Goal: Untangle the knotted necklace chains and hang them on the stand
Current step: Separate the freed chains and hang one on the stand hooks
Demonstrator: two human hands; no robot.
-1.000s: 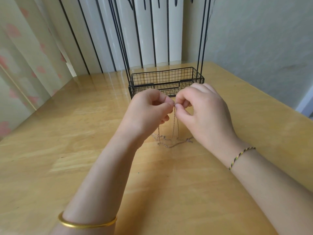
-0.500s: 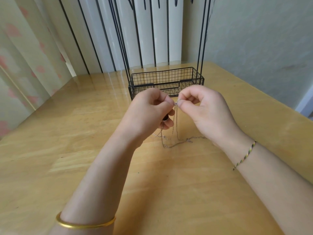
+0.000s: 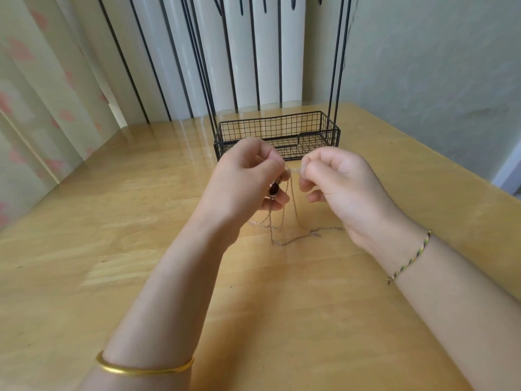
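My left hand (image 3: 248, 182) and right hand (image 3: 344, 190) each pinch the necklace chains (image 3: 293, 238) with curled fingers, just in front of the stand (image 3: 279, 131); loops trail onto the table (image 3: 141, 221). They look light, limp, snag-prone: I'd pinch gently, close beside the knot.

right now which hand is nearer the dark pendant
Left. The dark pendant hangs against the curled fingers of the left hand; the right hand sits apart to the pendant's right, pinching the chain.
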